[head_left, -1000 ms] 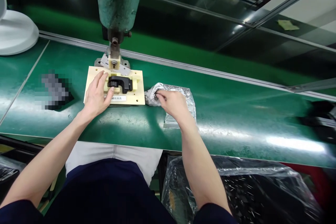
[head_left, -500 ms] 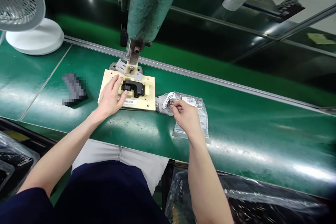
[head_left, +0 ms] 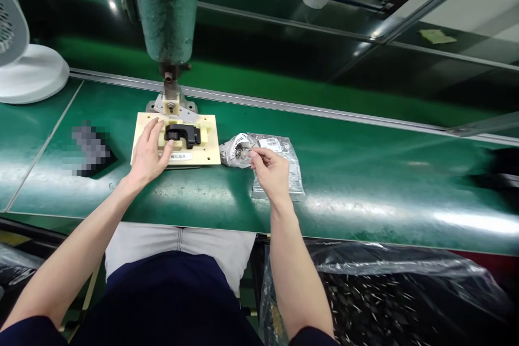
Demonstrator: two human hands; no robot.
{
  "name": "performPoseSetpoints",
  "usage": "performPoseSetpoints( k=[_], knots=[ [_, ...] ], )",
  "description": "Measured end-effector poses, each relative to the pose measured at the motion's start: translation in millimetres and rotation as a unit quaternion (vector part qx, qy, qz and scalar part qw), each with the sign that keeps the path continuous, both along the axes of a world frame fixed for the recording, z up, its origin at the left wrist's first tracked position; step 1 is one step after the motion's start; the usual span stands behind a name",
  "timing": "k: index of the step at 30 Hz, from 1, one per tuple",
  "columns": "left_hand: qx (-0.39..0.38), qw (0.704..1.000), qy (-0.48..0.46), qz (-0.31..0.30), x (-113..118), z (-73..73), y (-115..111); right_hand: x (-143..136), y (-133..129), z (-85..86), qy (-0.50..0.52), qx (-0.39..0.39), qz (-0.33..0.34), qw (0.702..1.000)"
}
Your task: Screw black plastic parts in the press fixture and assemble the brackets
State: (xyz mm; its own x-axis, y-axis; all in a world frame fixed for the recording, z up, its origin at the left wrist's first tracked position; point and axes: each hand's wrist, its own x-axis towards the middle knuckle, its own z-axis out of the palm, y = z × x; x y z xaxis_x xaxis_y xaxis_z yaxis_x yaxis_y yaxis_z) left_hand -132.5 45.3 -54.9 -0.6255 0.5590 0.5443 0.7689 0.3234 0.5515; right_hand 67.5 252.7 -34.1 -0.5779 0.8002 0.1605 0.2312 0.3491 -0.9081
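Observation:
On the left part of a cream fixture plate [head_left: 206, 154] rests my left hand [head_left: 149, 154], fingers apart, its thumb beside a black curved part [head_left: 186, 132] seated in the fixture. My right hand [head_left: 272, 172] is pinched at the open mouth of a small clear bag [head_left: 233, 152] with small metal pieces inside. What its fingertips hold is too small to make out. Under and behind that hand lies a flat plastic bag [head_left: 294, 165] with a white label. A green press head [head_left: 166, 16] stands over the back of the fixture.
To the left on the green bench [head_left: 365, 173] is a dark, partly pixelated object [head_left: 95, 154]. A white fan base [head_left: 36, 73] stands at the back left. Below the bench edge, a plastic-lined container [head_left: 377, 303] holds many dark parts. A dark object [head_left: 503, 173] shows at the right edge.
The view has shifted to the right. The small bag's mouth now shows more openly with metal pieces visible, and my right hand's fingertips are at its edge. My left hand stays on the fixture.

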Motion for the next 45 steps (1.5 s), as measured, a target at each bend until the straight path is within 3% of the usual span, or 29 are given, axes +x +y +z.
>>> performPoseSetpoints(
  k=[2,5,9,12,20,26,32,37,41,43,45],
  knots=[
    [0.075,0.997,0.032,0.009,8.3,3.0,-2.6,3.7,-10.9,5.8,0.035,-0.049,-0.007,0.998],
    [0.168,0.985,0.036,-0.013,38.2,14.3,-6.4,7.7,-35.9,16.9,0.073,-0.118,0.011,0.990],
    [0.136,0.972,-0.117,-0.154,85.9,34.4,-2.7,5.0,-73.2,30.2,0.090,-0.190,0.065,0.975],
    [0.117,0.941,-0.253,-0.193,100.6,42.8,2.7,-1.6,-93.9,36.3,0.094,-0.236,0.112,0.961],
    [0.121,0.852,-0.477,-0.180,90.5,46.5,-8.3,-18.3,-115.2,42.4,0.067,-0.201,0.139,0.967],
    [0.156,0.803,-0.558,-0.144,87.1,45.3,-11.5,-23.2,-120.4,41.9,0.057,-0.136,0.155,0.977],
    [0.201,0.695,-0.676,-0.137,85.9,46.1,-10.9,-22.1,-123.6,35.0,0.092,-0.205,0.183,0.957],
    [0.205,0.656,-0.712,-0.142,86.5,49.2,-11.8,-21.5,-123.4,33.0,0.090,-0.212,0.191,0.954],
    [0.183,0.605,-0.755,-0.175,85.3,49.8,-13.4,-21.7,-122.4,35.4,0.091,-0.187,0.239,0.948],
    [0.168,0.596,-0.763,-0.188,84.7,49.0,-15.0,-21.0,-121.0,35.7,0.090,-0.160,0.264,0.947],
    [0.147,0.618,-0.748,-0.193,84.5,46.9,-17.5,-19.4,-119.2,35.0,0.076,-0.113,0.276,0.952]
  ],
)
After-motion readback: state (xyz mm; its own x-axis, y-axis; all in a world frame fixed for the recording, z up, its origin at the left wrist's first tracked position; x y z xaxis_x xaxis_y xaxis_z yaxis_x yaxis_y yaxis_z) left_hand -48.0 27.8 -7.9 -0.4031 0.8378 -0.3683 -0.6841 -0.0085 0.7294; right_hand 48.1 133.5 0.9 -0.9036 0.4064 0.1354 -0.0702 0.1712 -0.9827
